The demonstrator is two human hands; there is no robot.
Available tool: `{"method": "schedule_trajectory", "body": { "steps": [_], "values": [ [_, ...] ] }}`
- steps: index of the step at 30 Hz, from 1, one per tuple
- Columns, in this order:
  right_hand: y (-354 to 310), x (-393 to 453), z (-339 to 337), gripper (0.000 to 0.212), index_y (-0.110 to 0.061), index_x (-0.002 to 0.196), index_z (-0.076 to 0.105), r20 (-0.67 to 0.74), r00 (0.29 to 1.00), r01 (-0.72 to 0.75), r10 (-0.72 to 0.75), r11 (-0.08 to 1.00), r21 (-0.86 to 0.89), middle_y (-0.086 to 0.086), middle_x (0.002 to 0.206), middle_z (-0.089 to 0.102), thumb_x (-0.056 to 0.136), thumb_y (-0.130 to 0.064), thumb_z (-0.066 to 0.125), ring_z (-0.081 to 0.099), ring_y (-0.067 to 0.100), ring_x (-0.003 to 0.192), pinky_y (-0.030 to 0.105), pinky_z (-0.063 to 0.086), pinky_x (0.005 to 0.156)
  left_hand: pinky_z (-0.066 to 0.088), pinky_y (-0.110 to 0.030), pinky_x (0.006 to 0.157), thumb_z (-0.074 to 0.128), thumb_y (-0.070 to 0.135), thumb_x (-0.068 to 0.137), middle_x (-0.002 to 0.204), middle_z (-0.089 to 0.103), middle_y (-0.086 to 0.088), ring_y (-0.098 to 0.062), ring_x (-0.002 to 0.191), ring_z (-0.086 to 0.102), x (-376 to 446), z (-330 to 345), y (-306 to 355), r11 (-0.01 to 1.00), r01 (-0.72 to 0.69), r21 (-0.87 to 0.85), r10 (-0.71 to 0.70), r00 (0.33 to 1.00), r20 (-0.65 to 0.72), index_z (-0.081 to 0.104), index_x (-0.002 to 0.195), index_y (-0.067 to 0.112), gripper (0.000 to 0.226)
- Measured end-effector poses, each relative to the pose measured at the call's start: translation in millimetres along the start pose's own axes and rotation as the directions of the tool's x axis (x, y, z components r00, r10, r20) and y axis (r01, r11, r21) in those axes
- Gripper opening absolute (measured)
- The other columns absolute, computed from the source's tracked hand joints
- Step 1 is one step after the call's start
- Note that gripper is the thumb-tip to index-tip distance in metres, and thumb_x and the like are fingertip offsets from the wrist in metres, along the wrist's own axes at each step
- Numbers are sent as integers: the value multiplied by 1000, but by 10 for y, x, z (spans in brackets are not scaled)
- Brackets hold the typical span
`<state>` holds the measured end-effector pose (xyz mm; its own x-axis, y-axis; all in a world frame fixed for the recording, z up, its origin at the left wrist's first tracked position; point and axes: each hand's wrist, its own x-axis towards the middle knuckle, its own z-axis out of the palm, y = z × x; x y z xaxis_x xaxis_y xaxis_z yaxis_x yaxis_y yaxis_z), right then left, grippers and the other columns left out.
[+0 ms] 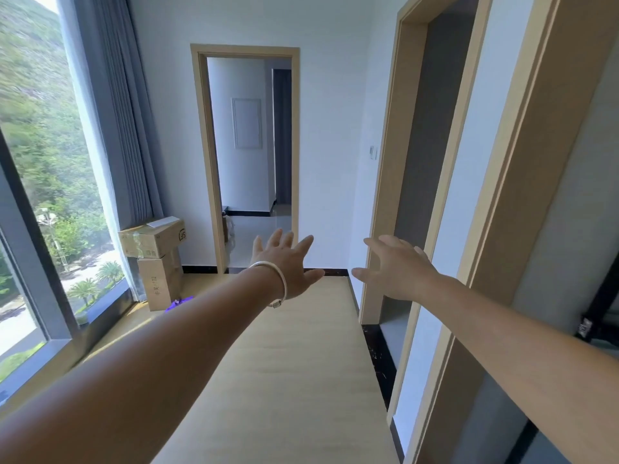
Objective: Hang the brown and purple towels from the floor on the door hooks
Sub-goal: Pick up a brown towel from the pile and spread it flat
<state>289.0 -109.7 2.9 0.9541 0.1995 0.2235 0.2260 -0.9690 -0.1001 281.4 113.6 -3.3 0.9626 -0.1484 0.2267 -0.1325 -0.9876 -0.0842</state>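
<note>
Both of my arms reach forward over the pale floor. My left hand, with a silver bangle on the wrist, is open with fingers spread and holds nothing. My right hand is open too, fingers apart, empty. A small patch of the purple towel shows on the floor beside the cardboard boxes, mostly hidden behind my left forearm. No brown towel and no door hooks are in view.
Two stacked cardboard boxes stand at the left by the grey curtain and the big window. An open doorway lies straight ahead. Wooden door frames line the right wall. A wall switch sits beside them.
</note>
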Motion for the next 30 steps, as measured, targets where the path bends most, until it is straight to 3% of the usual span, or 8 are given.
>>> {"method": "schedule_trajectory", "body": {
  "steps": [18,30],
  "values": [
    [871,2091,336,76,-32,151,19,5,996,90,-90,995,44,-1,160,16,88,-70,39,13,18,147,48,12,118,8,-59,117,30,69,90,161,10,-6,-27,149,0,1973,412,-12,995,90,52,-90,996,1,5,152,34,76],
    [1313,3386,741,77,-33,152,17,70,996,58,-64,995,82,-2,161,13,88,-70,38,12,17,147,47,10,118,7,-59,117,32,68,91,161,10,-5,-27,149,0,3293,804,-106,994,87,59,-88,996,26,2,152,33,76]
  ]
}}
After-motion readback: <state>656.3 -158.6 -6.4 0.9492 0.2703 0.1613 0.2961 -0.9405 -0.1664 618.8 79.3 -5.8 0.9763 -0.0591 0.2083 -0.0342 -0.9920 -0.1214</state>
